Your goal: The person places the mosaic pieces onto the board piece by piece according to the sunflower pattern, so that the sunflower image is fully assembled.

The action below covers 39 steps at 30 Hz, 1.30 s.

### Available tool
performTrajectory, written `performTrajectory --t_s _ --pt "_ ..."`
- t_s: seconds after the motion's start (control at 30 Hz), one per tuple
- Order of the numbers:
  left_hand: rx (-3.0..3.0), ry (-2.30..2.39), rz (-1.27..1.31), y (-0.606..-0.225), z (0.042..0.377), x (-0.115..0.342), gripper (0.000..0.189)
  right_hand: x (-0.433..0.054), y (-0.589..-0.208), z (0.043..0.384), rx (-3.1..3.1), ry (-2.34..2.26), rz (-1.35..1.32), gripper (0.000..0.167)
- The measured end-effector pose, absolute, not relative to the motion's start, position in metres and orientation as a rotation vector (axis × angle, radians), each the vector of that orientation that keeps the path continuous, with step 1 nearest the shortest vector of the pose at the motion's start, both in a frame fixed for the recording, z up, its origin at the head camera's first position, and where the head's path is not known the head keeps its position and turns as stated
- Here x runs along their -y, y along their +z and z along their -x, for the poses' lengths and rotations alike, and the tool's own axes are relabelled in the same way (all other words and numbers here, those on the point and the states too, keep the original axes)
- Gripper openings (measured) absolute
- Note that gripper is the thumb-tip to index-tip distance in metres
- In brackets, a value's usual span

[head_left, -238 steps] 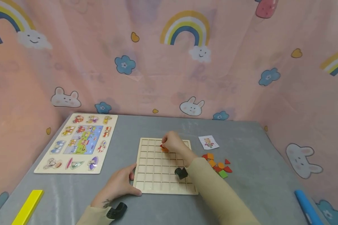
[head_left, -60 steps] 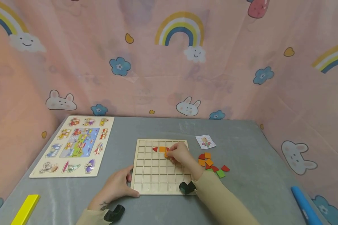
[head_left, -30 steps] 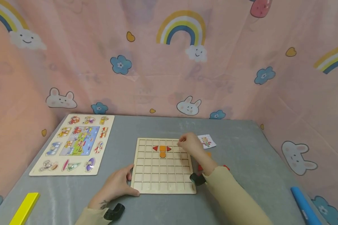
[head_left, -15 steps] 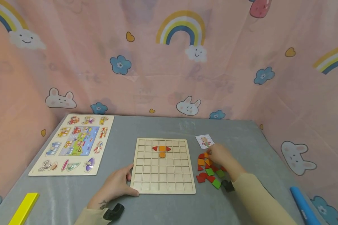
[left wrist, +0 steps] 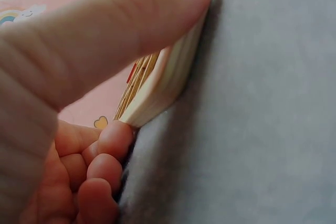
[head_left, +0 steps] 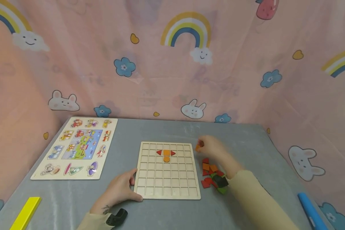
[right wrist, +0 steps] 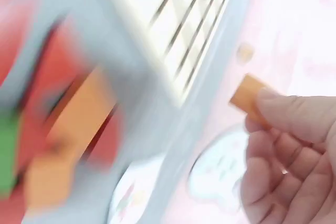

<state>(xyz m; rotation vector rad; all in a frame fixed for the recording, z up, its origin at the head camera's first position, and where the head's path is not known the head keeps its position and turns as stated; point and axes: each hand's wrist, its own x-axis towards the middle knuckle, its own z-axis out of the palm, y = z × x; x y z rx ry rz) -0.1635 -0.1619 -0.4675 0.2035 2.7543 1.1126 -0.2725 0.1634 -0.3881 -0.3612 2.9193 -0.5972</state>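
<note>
A pale wooden grid board (head_left: 158, 179) lies on the table. Set in its upper cells are an orange square tile (head_left: 166, 152) between two red triangle tiles (head_left: 159, 152), and an orange round tile (head_left: 166, 159) below. My left hand (head_left: 122, 189) holds the board's near-left corner, thumb along the front edge and fingers at the left side. Just off the board's far-right corner, my right hand (head_left: 212, 147) pinches another orange square tile (right wrist: 247, 94) between thumb and finger. Beneath my right wrist, loose red tiles (head_left: 206, 183), orange tiles and green tiles lie piled, partly covered by the wrist strap.
A small printed card (right wrist: 136, 187) lies on the table, hidden behind my right hand in the head view. A wooden picture puzzle (head_left: 106, 153) is at back left. A yellow block (head_left: 26, 212) sits front left, a blue object (head_left: 309, 207) front right. Pink printed cloth surrounds the table.
The orange square, right triangle and round tile came to rest in the grid. My right hand then went right to the pile and came back leftward with another orange square tile. My left hand stayed.
</note>
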Motion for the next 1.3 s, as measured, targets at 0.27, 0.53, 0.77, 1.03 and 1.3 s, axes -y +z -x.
performTrajectory --t_s 0.27,0.53,0.77,1.03,1.3 --pt "-2.761 1.119 -0.199 -0.47 0.164 0.162 0.112 -0.079 -0.393 0.268 -2.83 -0.75 0.684 0.008" --pt "-2.768 1.129 -0.197 -0.472 0.165 0.163 0.113 -0.041 -0.41 0.267 -2.823 -0.502 0.731 0.007" --pt "-2.774 1.12 -0.195 -0.471 0.165 0.163 0.112 -0.034 -0.413 0.268 -2.828 -0.439 0.712 0.005" --pt "-2.765 1.121 -0.198 -0.469 0.165 0.163 0.111 -0.03 -0.421 0.27 -2.864 -0.355 0.704 0.006" --pt "-2.759 1.131 -0.191 -0.469 0.165 0.163 0.11 -0.045 -0.404 0.263 -2.939 -0.433 0.717 0.015"
